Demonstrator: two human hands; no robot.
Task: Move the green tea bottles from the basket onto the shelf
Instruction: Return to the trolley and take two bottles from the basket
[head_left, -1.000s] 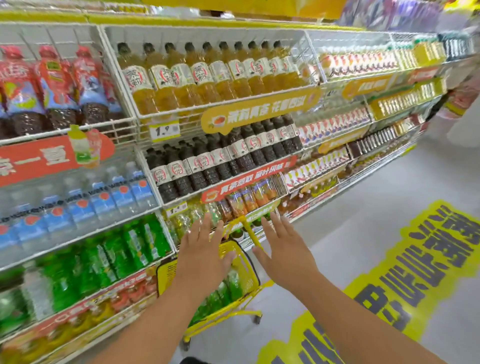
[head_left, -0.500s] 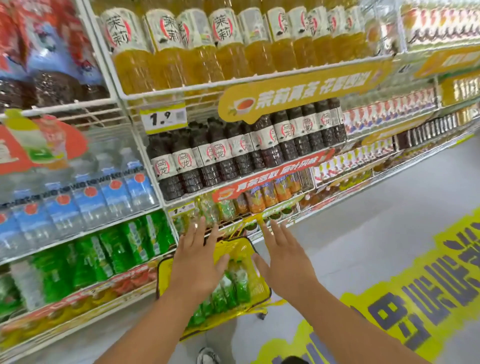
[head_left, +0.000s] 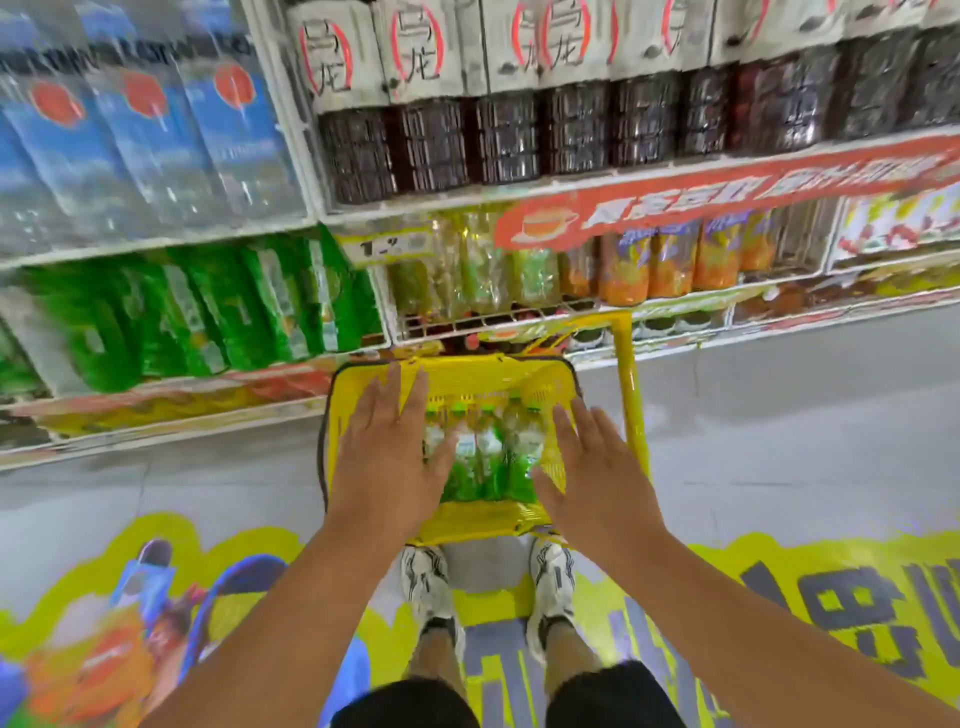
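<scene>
A yellow basket (head_left: 467, 376) stands on the floor in front of my feet. Several green tea bottles (head_left: 488, 457) with green caps lie side by side in it. My left hand (head_left: 387, 452) hovers over the basket's left side, fingers spread, holding nothing. My right hand (head_left: 592, 467) hovers over its right side, also with fingers apart. Behind the basket, a low wire shelf bay (head_left: 498, 317) holds a few pale green tea bottles (head_left: 478, 265), with bare wire in front of them.
The basket's yellow pull handle (head_left: 628, 374) stands upright at its right. Green-labelled bottles (head_left: 208, 312) fill the bay to the left, orange drinks (head_left: 670, 260) the right, dark tea bottles (head_left: 519, 135) the shelf above. Grey floor with a yellow floor sticker (head_left: 831, 597) lies around my white shoes (head_left: 431, 587).
The view has tilted down and come closer to the basket. Both hands have lowered from in front of the shelves to just above the bottles in the basket.
</scene>
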